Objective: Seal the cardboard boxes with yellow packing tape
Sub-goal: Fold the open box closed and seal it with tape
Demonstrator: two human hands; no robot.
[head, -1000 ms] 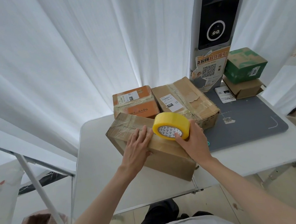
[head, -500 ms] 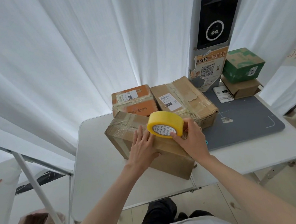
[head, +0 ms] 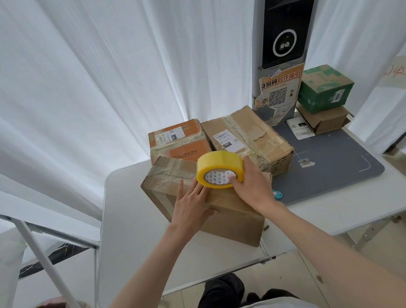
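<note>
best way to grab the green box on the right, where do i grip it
Probably take the green box by its two opposite side walls, coming down from above. It sits on top of a brown box, so its sides stand free and its flat top is uncovered. The pole stands close on its left, so come from the front or right.

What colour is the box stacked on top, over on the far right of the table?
Green, with a white label on its side; it shows in the head view.

Nearest box [head: 230,222] on table [head: 129,225], front centre. Tape roll [head: 219,169] on its top, between left hand [head: 192,205] and right hand [head: 252,186]. Two boxes behind: one left [head: 178,141], one right [head: 247,137]. Mat [head: 329,164] to the right; two stacked boxes [head: 323,100] at its far corner.
</note>
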